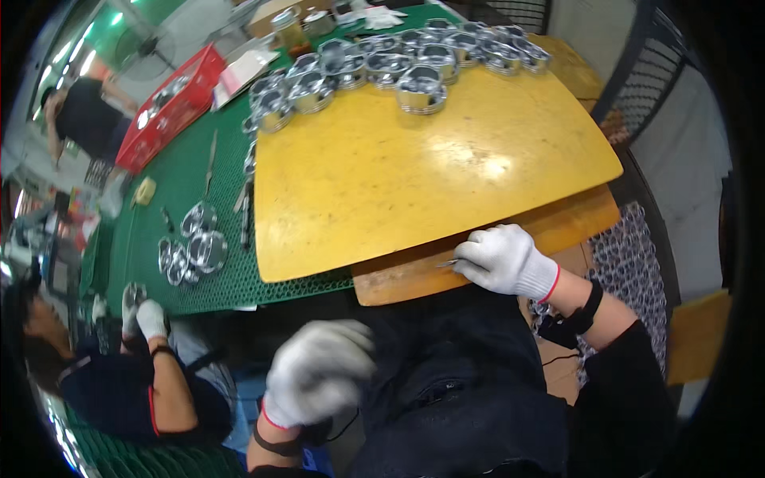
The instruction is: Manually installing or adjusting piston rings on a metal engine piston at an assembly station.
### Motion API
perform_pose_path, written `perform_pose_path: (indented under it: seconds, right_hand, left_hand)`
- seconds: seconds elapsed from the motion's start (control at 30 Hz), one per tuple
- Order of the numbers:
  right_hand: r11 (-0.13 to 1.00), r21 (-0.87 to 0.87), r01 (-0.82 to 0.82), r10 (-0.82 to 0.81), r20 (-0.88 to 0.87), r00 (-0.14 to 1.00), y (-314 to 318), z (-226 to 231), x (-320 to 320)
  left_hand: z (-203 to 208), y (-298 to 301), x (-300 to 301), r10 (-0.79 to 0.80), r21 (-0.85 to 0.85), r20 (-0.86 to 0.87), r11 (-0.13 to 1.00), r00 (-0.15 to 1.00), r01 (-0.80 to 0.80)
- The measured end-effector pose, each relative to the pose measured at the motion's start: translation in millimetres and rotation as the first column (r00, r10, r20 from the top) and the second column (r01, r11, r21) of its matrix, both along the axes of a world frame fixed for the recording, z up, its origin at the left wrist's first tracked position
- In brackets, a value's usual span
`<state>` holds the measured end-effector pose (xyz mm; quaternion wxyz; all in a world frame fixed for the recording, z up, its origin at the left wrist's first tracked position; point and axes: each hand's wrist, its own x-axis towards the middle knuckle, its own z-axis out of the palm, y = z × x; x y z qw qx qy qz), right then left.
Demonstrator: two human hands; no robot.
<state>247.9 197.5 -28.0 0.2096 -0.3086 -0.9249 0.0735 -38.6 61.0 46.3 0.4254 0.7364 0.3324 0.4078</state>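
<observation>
My right hand, in a white knit glove, is closed on a thin metal tool. Only the tool's pointed tip sticks out from the fingers, over the lower wooden board; the rest is hidden in the glove. Lower and to the left, in front of my body, my left hand is smeared by motion. Its fingers cannot be made out, and no held thing shows. Beyond the hands lies a yellow board. Several shiny round metal parts stand along its far edge.
A green mesh-topped table on the left bears loose metal parts, dark rod-like tools and a red bin. At the left a co-worker in white gloves handles a metal part. Another person stands farther back.
</observation>
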Motion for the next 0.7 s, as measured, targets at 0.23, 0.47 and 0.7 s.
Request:
perform_pose_path:
  seconds: [0.23,0.47,0.7]
  right_hand:
    - [0.991,-0.061,0.122,-0.126,-0.070,0.990,39,108,47]
    - [0.878,-0.230,0.419,-0.375,0.214,0.902,127,183,-31]
    - [0.908,-0.319,0.271,-0.290,-0.014,0.957,288,75,3]
  left_hand:
    - [-102,11,-100,0.904,-0.138,0.174,0.414,0.390,-0.900]
    - [-123,41,-121,0.922,0.069,0.025,0.384,0.387,-0.921]
    - [-108,60,-109,0.943,0.309,-0.064,0.329,0.326,-0.892]
